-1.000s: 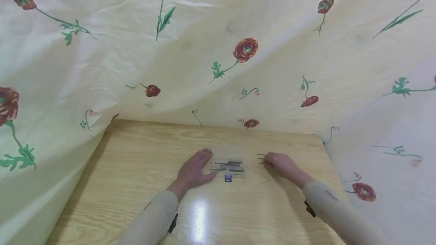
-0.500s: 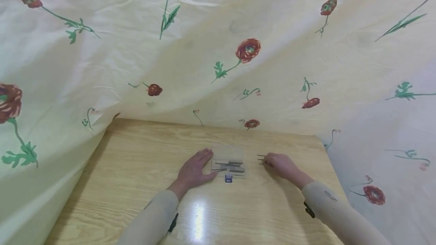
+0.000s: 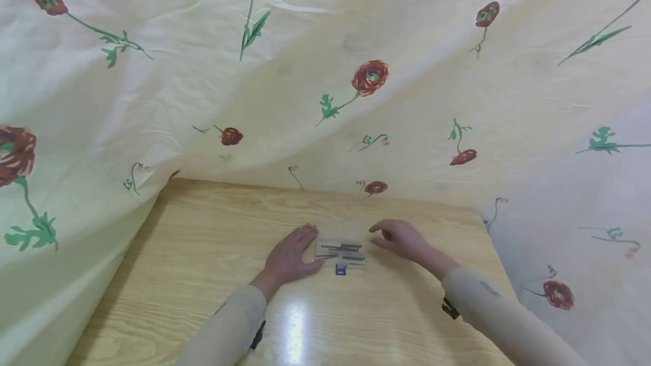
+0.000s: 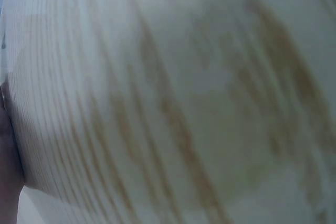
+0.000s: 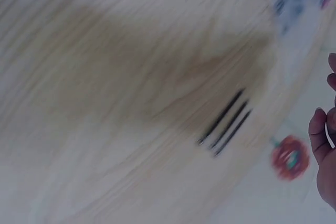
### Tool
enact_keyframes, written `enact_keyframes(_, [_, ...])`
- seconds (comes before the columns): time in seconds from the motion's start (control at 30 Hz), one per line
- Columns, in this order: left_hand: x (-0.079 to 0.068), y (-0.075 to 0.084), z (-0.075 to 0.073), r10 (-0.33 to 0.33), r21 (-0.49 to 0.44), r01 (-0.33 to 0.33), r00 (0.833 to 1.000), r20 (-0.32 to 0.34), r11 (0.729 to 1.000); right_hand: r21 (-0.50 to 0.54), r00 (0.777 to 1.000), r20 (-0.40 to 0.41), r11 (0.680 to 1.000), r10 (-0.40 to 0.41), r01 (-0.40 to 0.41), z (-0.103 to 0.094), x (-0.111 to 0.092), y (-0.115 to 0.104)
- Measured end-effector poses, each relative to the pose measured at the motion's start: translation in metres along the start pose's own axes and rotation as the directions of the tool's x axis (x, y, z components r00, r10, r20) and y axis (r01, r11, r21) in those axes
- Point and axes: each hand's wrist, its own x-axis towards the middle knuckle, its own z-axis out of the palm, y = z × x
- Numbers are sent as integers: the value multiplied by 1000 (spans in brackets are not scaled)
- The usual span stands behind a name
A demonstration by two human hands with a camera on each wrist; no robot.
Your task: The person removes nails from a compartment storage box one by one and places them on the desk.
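Observation:
A small clear plastic case point(image 3: 339, 231) lies on the table with several thin dark rods point(image 3: 351, 246) inside and a blue clip point(image 3: 341, 269) at its front. My left hand point(image 3: 291, 254) rests at the case's left side, fingers straight and thumb spread; the left wrist view catches only its edge. Just right of the case hovers my right hand point(image 3: 402, 240), thumb and index finger apart, with nothing visible between them. Three dark rods point(image 5: 227, 121) lie side by side on the table in the right wrist view; my right hand hides them in the head view.
The wood-grain table point(image 3: 203, 275) ends at the back against a hanging cream cloth point(image 3: 285, 72) with a poppy print. More of this cloth hangs along the left and right sides. A bright light reflection shows on the table's front part.
My right hand has let go of the rods on the table and moved left to the case, with its thumb and index finger parted. My left hand stays in place.

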Motion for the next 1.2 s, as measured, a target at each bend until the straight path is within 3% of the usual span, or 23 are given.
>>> enact_keyframes(0.2, [1, -1, 1, -16, -10, 16, 1000, 5, 1000, 19, 996, 68, 998, -63, 62, 10, 22, -27])
enact_keyframes(0.47, [1, -1, 2, -22, 4, 22, 1000, 17, 1000, -41, 981, 149, 991, -123, 130, 27, 35, -39])
enact_keyframes(1.0, [-1, 1, 4, -21, 11, 21, 1000, 2, 1000, -66, 963, 187, 975, -196, 211, 37, 41, -38])
enact_keyframes(1.2, [-1, 3, 4, -18, 15, 18, 1000, 0, 1000, -85, 939, 191, 948, -287, 307, 37, 45, -33])
